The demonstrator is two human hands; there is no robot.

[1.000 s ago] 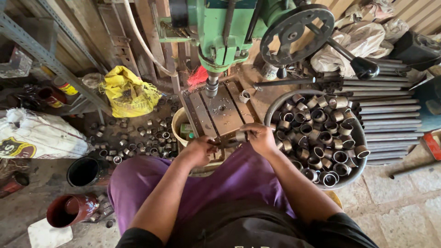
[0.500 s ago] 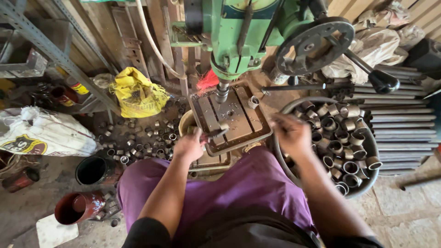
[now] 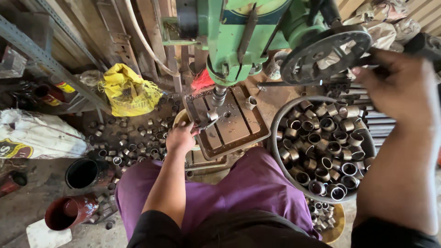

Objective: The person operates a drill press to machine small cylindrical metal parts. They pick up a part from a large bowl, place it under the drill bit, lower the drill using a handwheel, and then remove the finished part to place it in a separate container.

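— Hands first: where does each one sit?

— Left hand [image 3: 180,138] rests at the front left corner of the drill table [image 3: 229,121], a flat slotted steel plate dusted with chips. Its grip is narrow, fingers curled round a thin dark tool or clamp whose tip holds a short metal sleeve [image 3: 212,114] right under the spindle [image 3: 217,95].

— And the other?

— Right hand [image 3: 398,87] is raised to the feed wheel [image 3: 325,53], a round dark cast disc with spokes. It is blurred and seen from the back; the fingers seem wrapped on a handle at the rim, but I cannot tell how tightly.

— Materials round about?

— Green painted drill press [image 3: 248,32] above. At the right, a round grey metal basin [image 3: 275,147] packed with short cylindrical steel bushings [image 3: 328,151], dull brown outside, hollow. 1 more bushing [image 3: 250,102] stands at the table's back edge. Similar rings lie scattered on the dirty floor [image 3: 133,142] to the left, near a crumpled yellow cloth bag [image 3: 126,92] and a dark red can [image 3: 69,212]. Purple fabric [image 3: 248,188] covers the person's lap.
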